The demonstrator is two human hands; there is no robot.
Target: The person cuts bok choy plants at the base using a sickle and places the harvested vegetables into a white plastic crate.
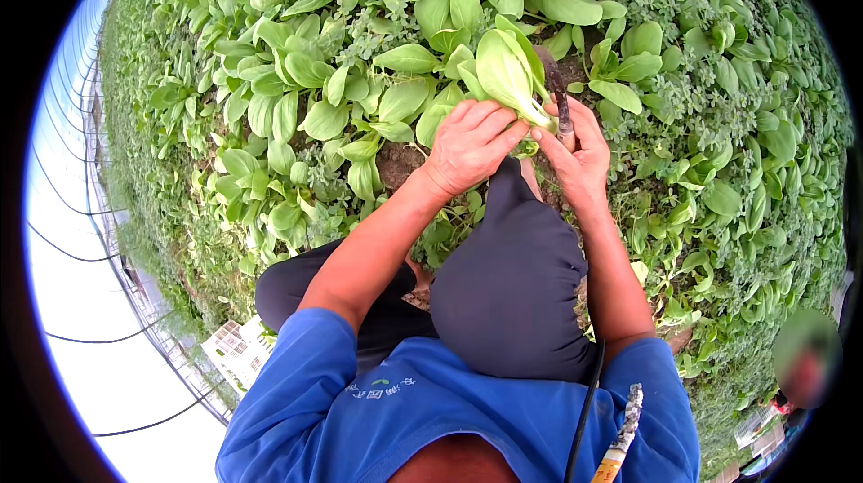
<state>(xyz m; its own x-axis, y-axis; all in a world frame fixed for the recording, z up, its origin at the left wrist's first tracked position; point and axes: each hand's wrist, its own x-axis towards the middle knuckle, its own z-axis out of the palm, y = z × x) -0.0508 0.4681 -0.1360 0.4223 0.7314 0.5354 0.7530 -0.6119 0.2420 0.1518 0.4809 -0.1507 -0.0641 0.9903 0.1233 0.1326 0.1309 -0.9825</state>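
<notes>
A pale green head of bok choy (506, 72) is held up in front of my knee, its leaves tilted away from me. My left hand (472, 142) wraps around its leaf stalks from the left. Close by, my right hand (581, 153) grips the handle of a sickle (557, 89), its dark curved blade rising beside the leaves. The right thumb and fingertips also touch the base of the bok choy, near the left fingers. Part of the sickle's handle is hidden in the right palm.
Rows of bok choy plants (404, 102) mixed with low weeds surround me. A white plastic crate (236, 351) sits behind my left knee. Greenhouse hoops (87, 213) curve along the left. Another person (799, 395) is at the right rim, near crates. A burning cigarette (619, 439) juts in below.
</notes>
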